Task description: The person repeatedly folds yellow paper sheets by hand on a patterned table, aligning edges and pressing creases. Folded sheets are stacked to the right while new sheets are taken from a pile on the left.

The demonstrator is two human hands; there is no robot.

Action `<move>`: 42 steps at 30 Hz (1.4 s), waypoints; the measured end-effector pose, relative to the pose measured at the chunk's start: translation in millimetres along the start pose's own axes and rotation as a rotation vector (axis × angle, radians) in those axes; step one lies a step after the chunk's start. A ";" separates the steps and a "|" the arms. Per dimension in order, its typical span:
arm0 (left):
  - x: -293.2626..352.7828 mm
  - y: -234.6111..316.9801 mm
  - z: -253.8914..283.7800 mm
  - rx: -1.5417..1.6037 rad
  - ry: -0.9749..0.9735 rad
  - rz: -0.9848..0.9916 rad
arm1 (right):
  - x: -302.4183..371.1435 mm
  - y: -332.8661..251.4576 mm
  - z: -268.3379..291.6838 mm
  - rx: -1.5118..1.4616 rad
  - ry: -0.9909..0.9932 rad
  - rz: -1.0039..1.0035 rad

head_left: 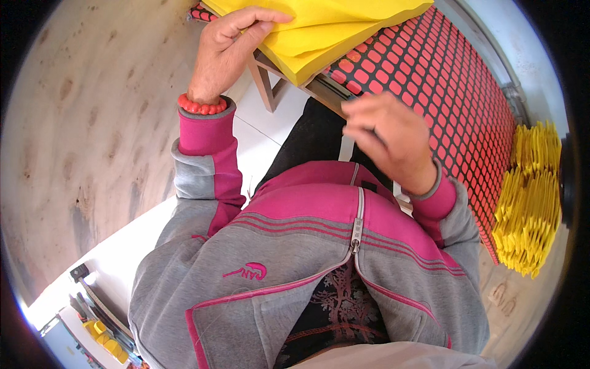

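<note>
A thick stack of yellow sheets point(356, 40), paper or thin cloth, lies at the top centre. My left hand point(230, 52), with a red bead bracelet point(201, 106) at the wrist, is at the left edge of the stack. Its thumb and forefinger close on the edge of a top yellow sheet point(301, 17), which is slightly lifted and creased. Nearer my body, my right hand point(393, 138) hovers in front of the table edge, below the stack. Its fingers are half curled and blurred, with a gap between thumb and forefinger. I see nothing in them.
Under the stack is a table with a red-and-black patterned cover point(445, 92). Folded yellow pieces point(531, 203) stand bunched at its right end. A wooden leg point(263, 86) shows beneath the stack. Left is a brown wood-look surface point(92, 141); yellow items point(104, 341) sit at lower left.
</note>
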State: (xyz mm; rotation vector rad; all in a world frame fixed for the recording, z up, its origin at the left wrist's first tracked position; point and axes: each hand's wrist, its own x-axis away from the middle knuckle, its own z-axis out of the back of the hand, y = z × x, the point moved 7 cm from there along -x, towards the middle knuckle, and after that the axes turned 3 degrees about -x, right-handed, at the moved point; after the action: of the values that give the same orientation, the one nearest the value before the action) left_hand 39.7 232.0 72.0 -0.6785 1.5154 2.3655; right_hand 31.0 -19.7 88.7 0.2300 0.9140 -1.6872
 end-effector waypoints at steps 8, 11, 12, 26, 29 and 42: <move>1.3 -7.6 5.1 0.023 -0.087 0.033 | -80.1 5.9 -8.0 0.229 0.083 0.198; 2.2 -12.5 6.9 0.048 -0.090 0.055 | -84.6 15.6 -14.8 0.238 0.114 0.205; 1.9 -12.6 7.4 0.043 -0.097 0.041 | -85.2 20.8 -17.2 0.181 0.099 0.165; 1.2 -5.8 8.1 -0.197 -0.092 -0.188 | -85.9 38.7 -18.0 -0.077 0.108 -0.030; 3.2 -18.4 9.1 0.066 0.006 -0.022 | -83.4 38.9 -14.2 -0.107 0.172 -0.057; 8.1 -26.0 10.2 0.165 0.117 -0.007 | -87.5 33.8 -15.0 -0.094 0.109 0.026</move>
State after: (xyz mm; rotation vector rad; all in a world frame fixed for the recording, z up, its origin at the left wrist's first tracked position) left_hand 41.8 251.9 51.0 -0.7932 1.7302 2.1988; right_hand 86.0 53.5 114.4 0.2714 1.0640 -1.6156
